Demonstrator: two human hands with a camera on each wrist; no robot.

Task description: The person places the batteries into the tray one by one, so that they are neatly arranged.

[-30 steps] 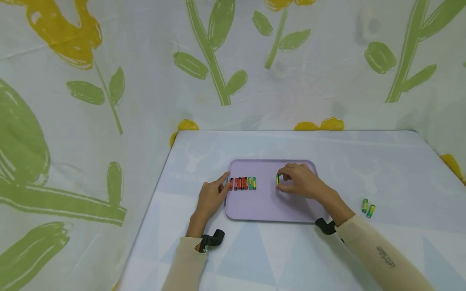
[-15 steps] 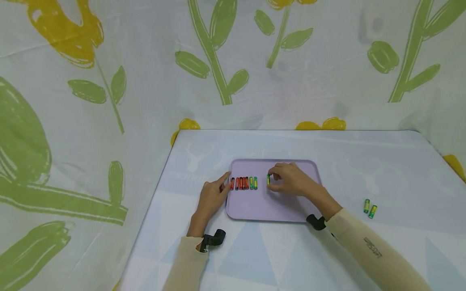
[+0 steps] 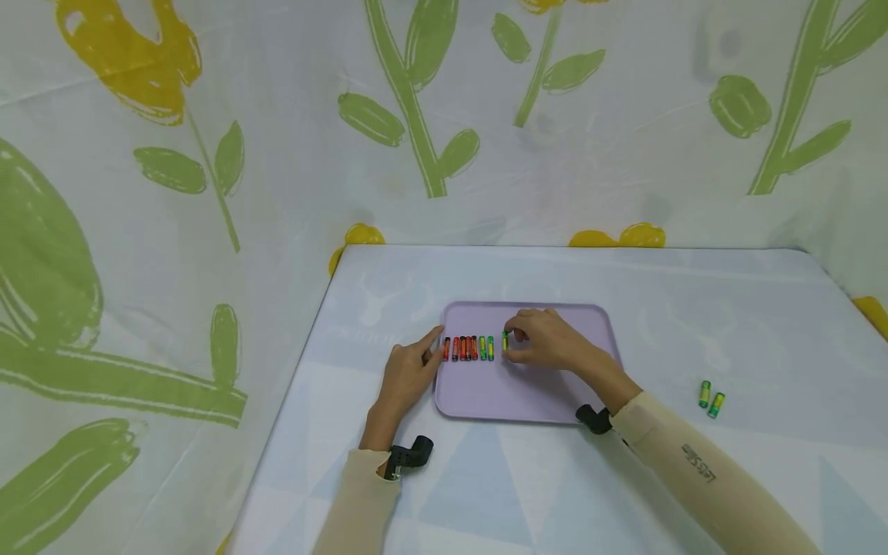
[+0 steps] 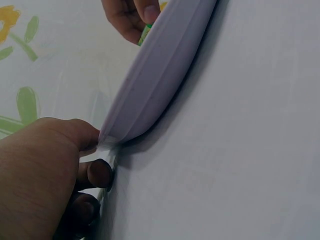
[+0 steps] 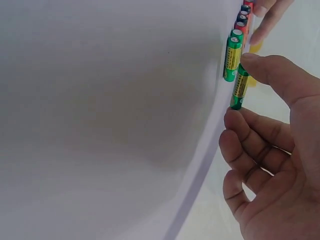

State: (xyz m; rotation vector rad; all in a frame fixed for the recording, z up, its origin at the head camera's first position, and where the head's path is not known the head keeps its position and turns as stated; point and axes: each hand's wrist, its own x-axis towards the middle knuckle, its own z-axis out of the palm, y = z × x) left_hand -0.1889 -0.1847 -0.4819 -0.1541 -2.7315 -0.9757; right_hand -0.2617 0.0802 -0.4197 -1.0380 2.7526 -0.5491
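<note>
A lilac tray (image 3: 486,405) bears a row of upright-aligned red batteries (image 3: 464,348) and two green-and-yellow batteries (image 3: 486,348) along its left half. My right hand (image 3: 544,341) pinches another green-and-yellow battery (image 5: 240,86) end to end between thumb and fingertips, just right of the row; a small gap separates it from the nearest green one. At the tray's left edge rests my left hand (image 3: 408,376), index finger extended and thumb touching the rim beside the leftmost red battery. In the left wrist view the tray's outer wall (image 4: 155,75) hides the row.
Two more green-and-yellow batteries, one upright-looking (image 3: 704,394) and one tilted (image 3: 717,405), lie on the table (image 3: 763,324) right of the tray. A flower-printed cloth (image 3: 610,154) hangs behind. Dark wrist cameras sit on both wrists.
My right hand has carried its battery leftward across the tray, close to the row's green end. The left hand keeps its place at the tray's edge; the view has shifted slightly.
</note>
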